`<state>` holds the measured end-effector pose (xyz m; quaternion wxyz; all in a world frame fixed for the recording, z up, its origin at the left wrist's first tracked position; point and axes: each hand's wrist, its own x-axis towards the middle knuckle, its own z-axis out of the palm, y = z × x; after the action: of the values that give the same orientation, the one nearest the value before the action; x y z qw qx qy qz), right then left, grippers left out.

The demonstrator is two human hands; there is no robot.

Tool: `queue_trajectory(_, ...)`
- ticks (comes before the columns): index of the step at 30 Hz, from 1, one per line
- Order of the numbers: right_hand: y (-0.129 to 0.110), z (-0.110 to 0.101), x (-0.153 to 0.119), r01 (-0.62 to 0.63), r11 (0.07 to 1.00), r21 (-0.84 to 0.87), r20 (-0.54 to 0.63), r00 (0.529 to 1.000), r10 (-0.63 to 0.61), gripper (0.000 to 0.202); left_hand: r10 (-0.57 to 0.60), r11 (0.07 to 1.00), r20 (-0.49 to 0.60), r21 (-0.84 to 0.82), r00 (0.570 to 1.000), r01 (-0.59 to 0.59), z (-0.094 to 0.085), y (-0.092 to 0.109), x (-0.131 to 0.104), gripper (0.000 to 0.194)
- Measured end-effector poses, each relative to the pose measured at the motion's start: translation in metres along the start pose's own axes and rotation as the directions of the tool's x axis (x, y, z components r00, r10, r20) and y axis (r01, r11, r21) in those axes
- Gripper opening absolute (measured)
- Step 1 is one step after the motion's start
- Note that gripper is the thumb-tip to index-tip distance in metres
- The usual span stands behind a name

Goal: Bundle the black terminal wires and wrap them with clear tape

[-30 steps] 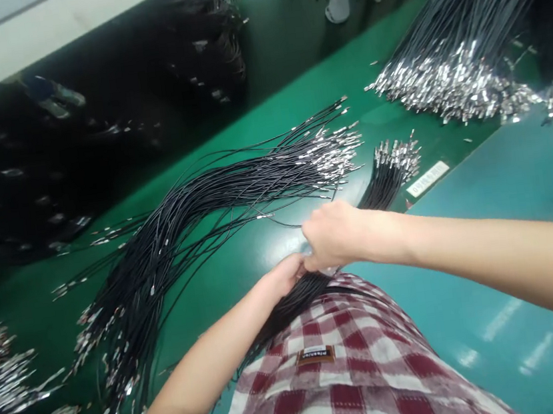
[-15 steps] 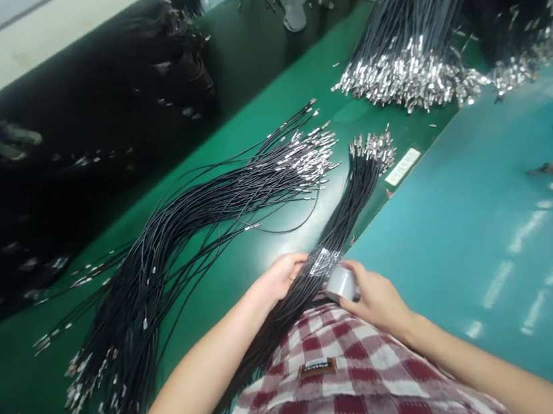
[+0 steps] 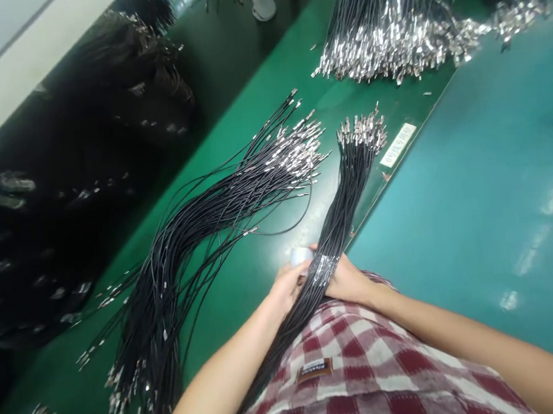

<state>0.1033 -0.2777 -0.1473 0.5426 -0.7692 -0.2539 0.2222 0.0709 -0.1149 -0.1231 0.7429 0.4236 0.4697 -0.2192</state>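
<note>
A bundle of black cables [image 3: 341, 216] with metal tips lies across the table edge and runs down over my lap. Clear tape [image 3: 324, 269] is wrapped round its middle. My left hand [image 3: 289, 285] is closed at the bundle's left side, next to a pale tape roll [image 3: 301, 255] that shows just above its fingers. On the other side my right hand [image 3: 345, 280] reaches under the bundle; its fingers are mostly hidden, with fingertips showing near the roll. Which hand bears the roll is hard to tell.
A larger loose cable bundle [image 3: 196, 210] curves over the green table [image 3: 256, 250] at the left. More cables with shiny tips [image 3: 397, 38] lie at the top right. A white label [image 3: 398, 145] is stuck near the table edge. Dark cable heaps [image 3: 73, 158] fill the left.
The tape roll has passed from the right of the bundle to its left, beside my left hand. My right hand has moved in under the bundle. The view has shifted slightly.
</note>
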Motion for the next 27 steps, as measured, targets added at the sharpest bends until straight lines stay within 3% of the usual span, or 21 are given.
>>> queue_trajectory(2, -0.002, -0.009, -0.003, -0.144, 0.929, 0.342, 0.081, 0.989, 0.123, 0.067, 0.076, 0.981, -0.036, -0.175, 0.996, -0.081, -0.005, 0.007, -0.005, 0.024)
queue_trajectory(4, -0.007, -0.016, -0.003, -0.337, 0.692, 0.638, 0.223, 0.942, 0.252, 0.067, 0.157, 0.914, -0.003, -0.378, 0.988, -0.146, -0.008, 0.012, -0.010, 0.027)
queue_trajectory(6, -0.015, -0.017, 0.000, -0.466, 0.455, 0.759, 0.322, 0.876, 0.359, 0.056, 0.231, 0.857, 0.085, -0.489, 0.969, -0.162, -0.010, 0.014, -0.016, 0.031)
queue_trajectory(8, -0.024, -0.014, 0.004, -0.523, 0.358, 0.774, 0.344, 0.821, 0.456, 0.050, 0.284, 0.851, 0.196, -0.502, 0.939, -0.153, -0.010, 0.017, -0.022, 0.035)
queue_trajectory(10, -0.029, -0.011, 0.007, -0.542, 0.345, 0.766, 0.341, 0.798, 0.497, 0.048, 0.341, 0.861, 0.263, -0.474, 0.903, -0.187, -0.014, 0.023, -0.028, 0.039)
queue_trajectory(12, -0.031, -0.010, 0.008, -0.530, 0.357, 0.769, 0.327, 0.806, 0.493, 0.045, 0.383, 0.885, 0.291, -0.388, 0.877, -0.258, -0.021, 0.034, -0.033, 0.044)
queue_trajectory(17, -0.025, -0.013, 0.008, -0.561, 0.366, 0.743, 0.355, 0.794, 0.494, 0.043, 0.399, 0.917, 0.329, -0.132, 0.856, -0.377, -0.042, 0.059, -0.044, 0.051)
queue_trajectory(22, -0.024, -0.011, 0.012, -0.590, 0.384, 0.710, 0.359, 0.772, 0.524, 0.044, 0.398, 0.913, 0.383, -0.071, 0.834, -0.403, -0.035, 0.059, -0.059, 0.053)
queue_trajectory(24, -0.027, -0.016, 0.010, -0.608, 0.430, 0.668, 0.352, 0.767, 0.537, 0.043, 0.380, 0.915, 0.403, -0.031, 0.833, -0.403, -0.029, 0.052, -0.067, 0.054)
queue_trajectory(27, -0.036, -0.040, 0.006, -0.643, 0.635, 0.428, 0.371, 0.766, 0.525, 0.042, 0.352, 0.914, 0.403, 0.047, 0.845, -0.403, -0.021, 0.041, -0.078, 0.056)
